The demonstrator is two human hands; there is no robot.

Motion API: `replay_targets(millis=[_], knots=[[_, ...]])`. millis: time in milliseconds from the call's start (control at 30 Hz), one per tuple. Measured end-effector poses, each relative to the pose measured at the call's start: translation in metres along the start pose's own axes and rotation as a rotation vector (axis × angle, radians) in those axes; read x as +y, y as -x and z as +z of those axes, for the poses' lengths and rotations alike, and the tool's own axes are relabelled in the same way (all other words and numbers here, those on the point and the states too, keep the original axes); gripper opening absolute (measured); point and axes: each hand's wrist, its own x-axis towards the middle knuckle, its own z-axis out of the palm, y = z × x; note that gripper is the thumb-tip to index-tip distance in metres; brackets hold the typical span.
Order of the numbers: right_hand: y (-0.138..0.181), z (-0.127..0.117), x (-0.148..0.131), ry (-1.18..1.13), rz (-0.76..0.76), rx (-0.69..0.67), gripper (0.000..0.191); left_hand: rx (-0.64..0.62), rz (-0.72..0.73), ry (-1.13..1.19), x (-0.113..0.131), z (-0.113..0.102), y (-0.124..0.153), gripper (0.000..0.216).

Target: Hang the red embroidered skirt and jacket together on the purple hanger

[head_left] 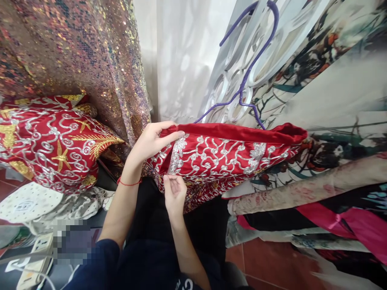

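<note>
A red garment [211,155] with silver embroidery hangs in front of me, a plain red band [229,132] along its top edge. The lower ends of a purple hanger [242,88] pass out of sight behind that band. My left hand [154,139] grips the garment's left top corner, its thumb along the front and the other fingers partly hidden behind the cloth. Just below, my right hand [175,191] has its fingertips pinched at the garment's edge near the silver trim. The cloth's lower part falls in folds beneath my hands.
At left lies another red embroidered cloth [60,149], beside a sequinned curtain-like fabric [69,48]. Below it are a dotted white cloth [33,201] and a power strip [36,257] with cables. A white cut-out panel [229,60] and floral fabrics [317,88] stand behind and right.
</note>
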Motion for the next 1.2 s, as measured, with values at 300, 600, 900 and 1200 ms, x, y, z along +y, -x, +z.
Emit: replay_targets(millis=[300, 600, 900, 1200], knots=[[0.002, -0.011, -0.026, 0.160, 0.020, -0.157, 0.021, 0.025, -0.005, -0.078, 0.005, -0.002, 0.001, 0.027], [-0.002, -0.009, -0.027, 0.011, 0.044, -0.057, 0.023, 0.047, 0.035, -0.144, 0.007, 0.003, 0.005, 0.024], [0.002, -0.010, -0.021, -0.067, 0.047, 0.009, 0.023, 0.058, 0.010, -0.140, 0.009, 0.006, 0.007, 0.023], [-0.002, -0.011, -0.026, -0.075, 0.101, -0.100, 0.021, 0.213, 0.051, -0.308, 0.012, 0.006, 0.003, 0.033]])
